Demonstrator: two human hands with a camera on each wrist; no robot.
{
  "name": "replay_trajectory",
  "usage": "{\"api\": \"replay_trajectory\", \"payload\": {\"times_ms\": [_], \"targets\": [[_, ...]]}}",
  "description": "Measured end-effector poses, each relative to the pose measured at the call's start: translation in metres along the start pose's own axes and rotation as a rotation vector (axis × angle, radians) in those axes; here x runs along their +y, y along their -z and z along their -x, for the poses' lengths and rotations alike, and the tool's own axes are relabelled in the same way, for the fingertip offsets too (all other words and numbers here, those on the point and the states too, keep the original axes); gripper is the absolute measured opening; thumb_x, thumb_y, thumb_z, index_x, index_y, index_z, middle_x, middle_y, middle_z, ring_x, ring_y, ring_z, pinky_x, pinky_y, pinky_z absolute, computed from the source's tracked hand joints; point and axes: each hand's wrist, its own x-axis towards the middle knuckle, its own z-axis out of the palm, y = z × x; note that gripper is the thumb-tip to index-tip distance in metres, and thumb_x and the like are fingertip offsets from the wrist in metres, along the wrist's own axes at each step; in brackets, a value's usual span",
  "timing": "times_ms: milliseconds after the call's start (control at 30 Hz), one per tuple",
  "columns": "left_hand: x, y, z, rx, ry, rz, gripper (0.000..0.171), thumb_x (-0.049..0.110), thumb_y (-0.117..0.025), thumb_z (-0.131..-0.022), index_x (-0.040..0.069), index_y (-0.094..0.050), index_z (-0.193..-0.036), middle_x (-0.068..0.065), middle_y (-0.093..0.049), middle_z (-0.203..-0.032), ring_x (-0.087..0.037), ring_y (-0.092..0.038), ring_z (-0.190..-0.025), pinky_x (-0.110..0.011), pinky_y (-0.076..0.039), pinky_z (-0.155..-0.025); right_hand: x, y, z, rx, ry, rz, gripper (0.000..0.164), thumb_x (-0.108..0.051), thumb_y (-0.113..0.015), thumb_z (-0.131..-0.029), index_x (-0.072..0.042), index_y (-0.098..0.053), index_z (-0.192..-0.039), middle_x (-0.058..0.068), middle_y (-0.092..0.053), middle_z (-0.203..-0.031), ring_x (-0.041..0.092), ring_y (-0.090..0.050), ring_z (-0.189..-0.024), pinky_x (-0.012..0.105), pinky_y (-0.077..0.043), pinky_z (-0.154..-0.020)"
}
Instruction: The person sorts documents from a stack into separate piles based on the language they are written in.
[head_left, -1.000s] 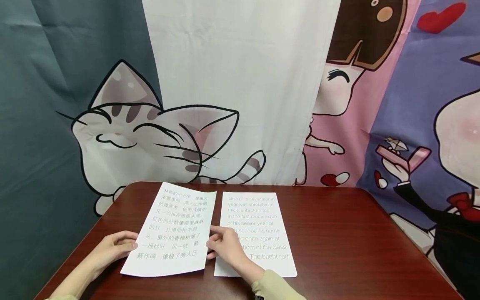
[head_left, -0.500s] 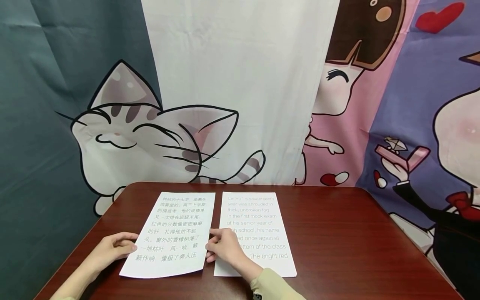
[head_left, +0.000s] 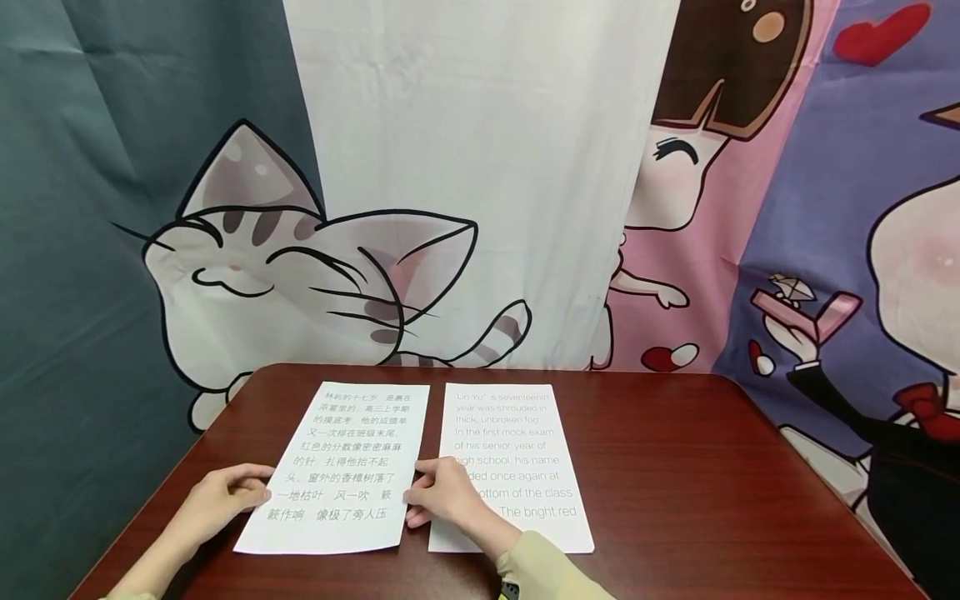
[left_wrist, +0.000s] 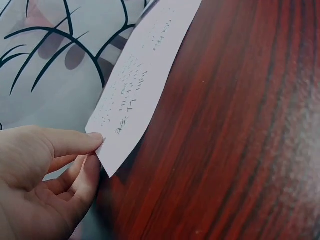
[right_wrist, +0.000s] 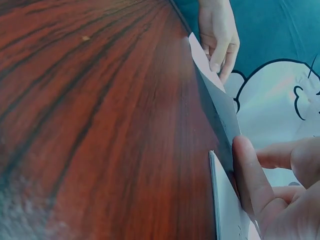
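Observation:
A white sheet of paper (head_left: 337, 467) printed with Chinese text lies at the left of the table, its near edge slightly raised. My left hand (head_left: 225, 500) pinches its left edge between thumb and fingers; in the left wrist view the thumb (left_wrist: 75, 142) lies over the paper's margin. My right hand (head_left: 450, 496) holds the opposite edge low down, and in the right wrist view a finger (right_wrist: 247, 170) sits against the sheet's underside. Beside it, partly under my right hand and forearm, lies a stack of paper (head_left: 517, 458) with English text on top.
The dark red wooden table (head_left: 675, 483) extends to the right of the papers. Behind it hangs a cloth backdrop (head_left: 480, 167) with a cartoon cat and figures, close to the table's far edge.
The Chinese-text sheet has come down from a tilted, lifted pose to lie flatter, its far edge lower. Both hands have shifted slightly left with it, still holding its edges.

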Motion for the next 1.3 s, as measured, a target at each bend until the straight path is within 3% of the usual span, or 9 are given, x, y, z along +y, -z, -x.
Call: {"api": "replay_trajectory", "payload": {"times_ms": [200,733,1033,1300], "targets": [[-0.001,-0.001,0.000,0.009,-0.008,-0.039,0.045,0.018,-0.072,-0.087,-0.006,-0.064,-0.124,-0.007,-0.072,-0.096,-0.009,-0.062,-0.076,-0.021,-0.047,-0.066,-0.003,0.000,0.000,-0.021,-0.020,0.051,0.056,0.003,-0.065,-0.086,0.022,-0.044,-0.134,0.011,-0.072,-0.079,0.017,-0.067,-0.047,0.031,-0.058,-0.051],[0.007,-0.006,-0.002,0.060,-0.016,-0.147,0.044,0.010,-0.072,-0.083,-0.006,-0.065,-0.123,-0.003,-0.071,-0.088,-0.014,-0.060,-0.075,-0.023,-0.042,-0.062,-0.009,0.000,0.002,-0.032,-0.019,0.219,0.057,-0.004,-0.065,-0.087,0.020,-0.045,-0.135,0.009,-0.069,-0.065,0.007,-0.056,-0.036,0.029,-0.054,-0.043],[0.007,-0.004,0.002,0.071,-0.031,-0.181,0.046,0.012,-0.072,-0.084,-0.007,-0.064,-0.125,-0.002,-0.071,-0.089,-0.011,-0.059,-0.074,-0.025,-0.043,-0.064,-0.009,0.002,0.006,-0.015,-0.008,0.217,0.058,-0.006,-0.065,-0.087,0.018,-0.045,-0.137,0.009,-0.069,-0.068,0.005,-0.053,-0.035,0.029,-0.053,-0.042],[0.012,0.000,0.004,0.107,-0.086,-0.233,0.043,0.015,-0.074,-0.083,-0.003,-0.067,-0.121,0.000,-0.070,-0.088,-0.004,-0.057,-0.070,-0.023,-0.043,-0.063,-0.011,0.011,0.014,-0.005,0.009,0.173,0.059,-0.005,-0.065,-0.086,0.016,-0.045,-0.138,0.012,-0.070,-0.076,0.007,-0.053,-0.037,0.028,-0.052,-0.041]]}}
